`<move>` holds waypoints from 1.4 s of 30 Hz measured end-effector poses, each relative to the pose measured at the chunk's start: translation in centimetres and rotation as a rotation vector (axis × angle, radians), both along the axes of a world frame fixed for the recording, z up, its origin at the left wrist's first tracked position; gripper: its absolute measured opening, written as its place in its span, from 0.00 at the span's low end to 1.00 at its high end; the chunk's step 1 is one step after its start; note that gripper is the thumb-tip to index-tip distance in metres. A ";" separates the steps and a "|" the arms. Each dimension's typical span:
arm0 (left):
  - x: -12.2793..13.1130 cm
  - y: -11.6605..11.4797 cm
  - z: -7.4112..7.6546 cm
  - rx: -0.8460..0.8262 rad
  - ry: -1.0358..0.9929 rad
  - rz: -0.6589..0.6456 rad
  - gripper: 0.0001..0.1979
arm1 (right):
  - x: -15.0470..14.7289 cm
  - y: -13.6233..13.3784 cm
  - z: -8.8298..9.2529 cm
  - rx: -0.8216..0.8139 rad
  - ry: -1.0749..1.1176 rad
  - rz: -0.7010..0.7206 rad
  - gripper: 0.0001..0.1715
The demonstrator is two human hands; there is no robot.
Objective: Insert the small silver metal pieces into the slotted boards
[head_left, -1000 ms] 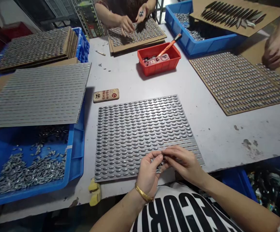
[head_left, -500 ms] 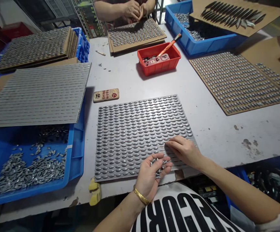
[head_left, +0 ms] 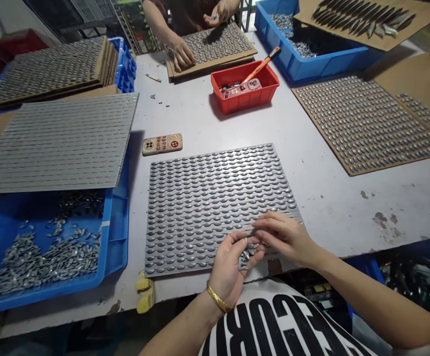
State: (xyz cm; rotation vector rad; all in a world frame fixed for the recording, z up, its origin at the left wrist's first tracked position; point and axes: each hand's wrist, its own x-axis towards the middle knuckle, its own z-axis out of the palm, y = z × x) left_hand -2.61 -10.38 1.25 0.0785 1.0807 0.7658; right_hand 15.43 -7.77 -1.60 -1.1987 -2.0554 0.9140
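Observation:
My left hand [head_left: 232, 267], a gold bracelet on its wrist, is cupped palm up at the near edge of a grey ridged board [head_left: 215, 198] and holds a small heap of metal pieces [head_left: 245, 253]. My right hand [head_left: 284, 236] reaches into that heap with its fingertips pinched together; whether a piece is between them I cannot make out. Rows of small oval metal pieces cover most of the board, and the strip beside my right hand shows bare ridges.
A blue bin [head_left: 116, 247] of loose metal pieces sits at my left under an unfilled ridged board [head_left: 57, 143]. A phone [head_left: 162, 144] and a red tray [head_left: 244, 91] lie beyond. Another person's hands [head_left: 183, 53] work a board opposite. Filled cardboard sheets [head_left: 363, 123] lie at right.
My right hand went out to the board's bare ridges, then came back to the heap in my left hand. The person opposite lowered a hand onto their board.

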 end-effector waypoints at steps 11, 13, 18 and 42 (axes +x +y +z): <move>1.1 0.8 0.6 0.021 -0.025 -0.015 0.12 | -0.9 -1.4 2.2 -0.377 0.365 -0.128 0.06; 0.6 1.5 1.4 0.008 -0.046 0.006 0.10 | 0.2 -1.6 2.4 -0.438 0.531 -0.206 0.06; -0.4 2.7 2.5 0.077 -0.027 0.122 0.09 | 3.3 -1.5 1.8 -0.270 0.464 -0.324 0.07; 1.6 0.6 0.2 -0.015 0.008 -0.057 0.12 | 1.9 0.7 -3.3 0.222 -0.400 -0.173 0.10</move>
